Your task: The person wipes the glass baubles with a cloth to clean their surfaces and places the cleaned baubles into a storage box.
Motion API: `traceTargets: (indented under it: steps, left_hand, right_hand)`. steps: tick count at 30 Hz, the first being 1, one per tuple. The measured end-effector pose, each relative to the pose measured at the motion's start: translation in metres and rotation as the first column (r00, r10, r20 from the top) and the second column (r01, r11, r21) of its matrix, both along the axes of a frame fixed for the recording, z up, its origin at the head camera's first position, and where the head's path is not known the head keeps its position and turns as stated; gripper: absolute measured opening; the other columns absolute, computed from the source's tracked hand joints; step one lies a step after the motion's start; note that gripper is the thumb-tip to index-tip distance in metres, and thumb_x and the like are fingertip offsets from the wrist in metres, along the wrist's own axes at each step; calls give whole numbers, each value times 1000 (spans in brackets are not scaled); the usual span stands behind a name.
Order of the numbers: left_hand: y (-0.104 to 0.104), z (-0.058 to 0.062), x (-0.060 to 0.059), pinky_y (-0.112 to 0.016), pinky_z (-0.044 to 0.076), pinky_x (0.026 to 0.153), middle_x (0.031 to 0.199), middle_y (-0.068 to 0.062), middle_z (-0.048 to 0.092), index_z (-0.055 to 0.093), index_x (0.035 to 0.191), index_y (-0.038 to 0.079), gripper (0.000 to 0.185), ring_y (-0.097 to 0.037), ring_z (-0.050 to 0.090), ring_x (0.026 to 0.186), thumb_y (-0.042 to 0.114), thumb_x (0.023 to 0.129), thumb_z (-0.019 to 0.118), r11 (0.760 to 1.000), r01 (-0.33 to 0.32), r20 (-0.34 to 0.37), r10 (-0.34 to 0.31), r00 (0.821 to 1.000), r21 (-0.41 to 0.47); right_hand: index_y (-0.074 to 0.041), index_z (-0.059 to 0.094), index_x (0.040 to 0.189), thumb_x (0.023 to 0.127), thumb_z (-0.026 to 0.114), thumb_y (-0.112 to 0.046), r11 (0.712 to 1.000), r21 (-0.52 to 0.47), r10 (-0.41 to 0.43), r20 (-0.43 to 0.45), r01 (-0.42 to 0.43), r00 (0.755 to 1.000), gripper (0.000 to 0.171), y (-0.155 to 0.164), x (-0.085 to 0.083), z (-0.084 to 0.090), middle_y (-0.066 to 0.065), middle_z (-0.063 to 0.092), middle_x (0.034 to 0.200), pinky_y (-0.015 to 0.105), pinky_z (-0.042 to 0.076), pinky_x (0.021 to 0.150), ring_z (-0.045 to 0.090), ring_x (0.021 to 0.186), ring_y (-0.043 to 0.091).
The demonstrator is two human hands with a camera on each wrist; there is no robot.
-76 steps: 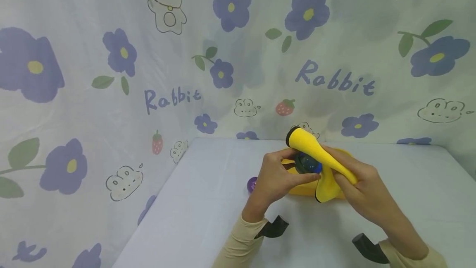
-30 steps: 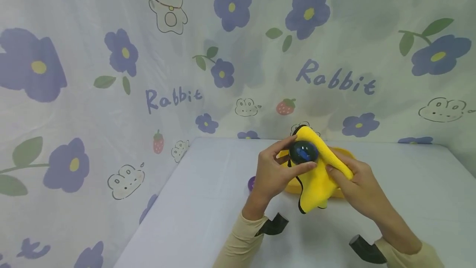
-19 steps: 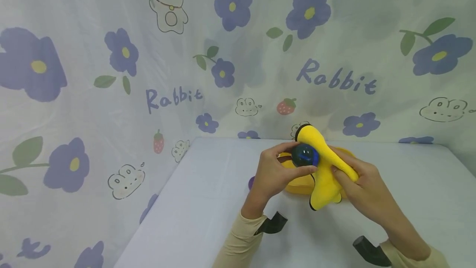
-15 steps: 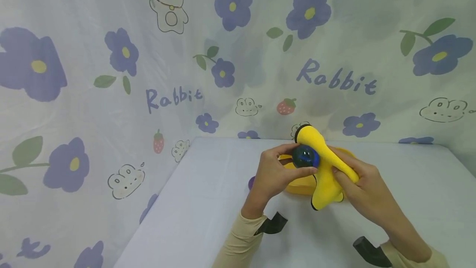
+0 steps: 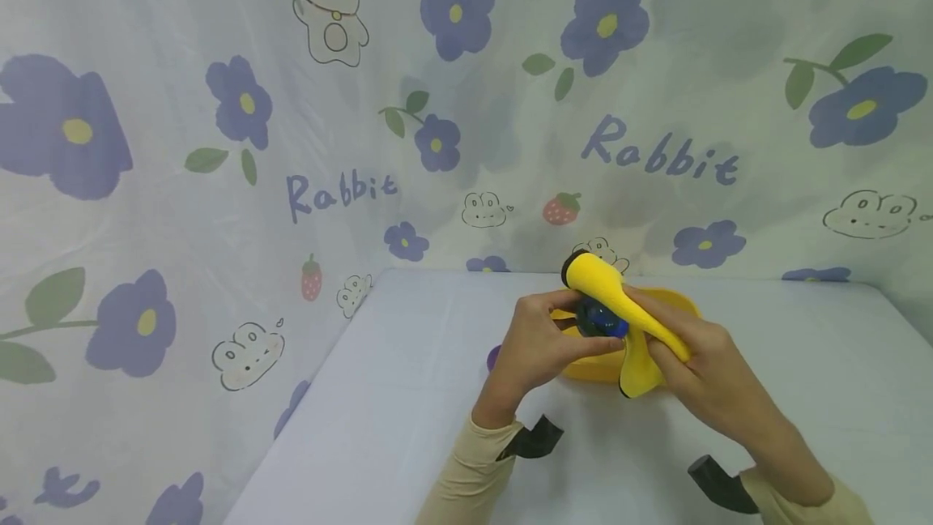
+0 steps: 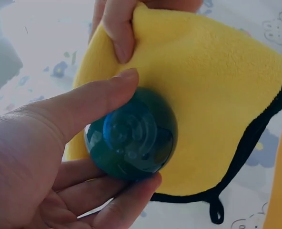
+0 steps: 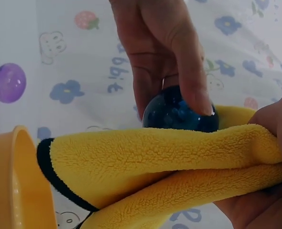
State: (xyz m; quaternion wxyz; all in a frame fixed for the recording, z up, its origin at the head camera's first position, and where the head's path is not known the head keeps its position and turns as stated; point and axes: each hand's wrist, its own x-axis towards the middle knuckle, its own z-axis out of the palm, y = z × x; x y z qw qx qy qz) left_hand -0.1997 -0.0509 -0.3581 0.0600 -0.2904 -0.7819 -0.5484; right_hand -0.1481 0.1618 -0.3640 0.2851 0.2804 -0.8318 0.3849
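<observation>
A glossy dark blue-green ball (image 6: 134, 136) is pinched between the thumb and fingers of my left hand (image 5: 535, 343). Its surface is see-through, with a swirl showing inside in the left wrist view. My right hand (image 5: 707, 363) grips a yellow cloth (image 7: 146, 148) with black edging, bunched and folded over. The cloth lies against the ball's far side and hides part of it. A small black loop (image 6: 217, 210) hangs from the cloth's edge. Both hands hold these things above the table.
Behind the hands a yellow basin (image 5: 674, 302) stands on the white table (image 5: 408, 363); its inside is mostly hidden. Left of it lies a purple ball (image 7: 9, 83), partly covered by my left wrist in the head view. A flower-and-rabbit patterned curtain (image 5: 466, 104) hangs behind.
The cloth's top end has tipped down and left over the ball, and its lower corner has swung right. My right hand shifted slightly left; my left hand keeps its grip on the ball.
</observation>
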Motion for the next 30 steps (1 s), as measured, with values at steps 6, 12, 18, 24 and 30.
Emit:
traceTargets:
  steps: [6, 12, 18, 24, 30]
  left_hand:
    - [3, 1, 3, -19, 59, 91, 117, 3, 77, 75, 121, 15, 49, -1, 70, 106, 23, 77, 93, 999, 22, -22, -23, 999, -40]
    - [5, 4, 6, -17, 59, 88, 116, 2, 76, 76, 119, 13, 49, -1, 69, 105, 25, 75, 94, 997, 17, -50, -20, 999, -71]
    - [5, 6, 8, -15, 60, 81, 114, -2, 75, 75, 122, 9, 54, -2, 69, 99, 24, 74, 95, 995, 21, -137, -35, 990, -98]
    - [6, 5, 9, -15, 60, 85, 120, -8, 74, 72, 126, 5, 60, -7, 71, 106, 19, 73, 95, 998, 35, -174, -44, 984, -57]
    - [5, 3, 8, -17, 60, 85, 124, -9, 74, 71, 128, 4, 63, -8, 72, 110, 16, 72, 96, 1000, 18, -154, -19, 988, -3]
  right_hand:
    - [-14, 55, 150, 89, 62, 16, 1000, 8, 27, 9, -27, 1000, 68, 5, -7, -3, 17, 67, 134, 16, 47, 58, 46, 70, 1]
    - [-11, 56, 148, 94, 58, 13, 995, -46, 88, 84, -84, 993, 60, 11, -13, -6, 11, 67, 132, 18, 53, 63, 53, 75, 7]
    - [-10, 57, 148, 99, 54, 8, 984, -127, 147, 172, -126, 974, 51, 17, -20, -10, -22, 59, 134, 22, 53, 62, 56, 74, 12]
    - [-1, 55, 146, 103, 50, 4, 967, -196, 210, 242, -164, 947, 44, 20, -23, -9, -25, 62, 122, 24, 57, 62, 61, 73, 14]
    - [2, 52, 145, 106, 47, -1, 949, -262, 264, 348, -177, 900, 40, 19, -24, -11, -11, 62, 113, 28, 60, 61, 65, 72, 17]
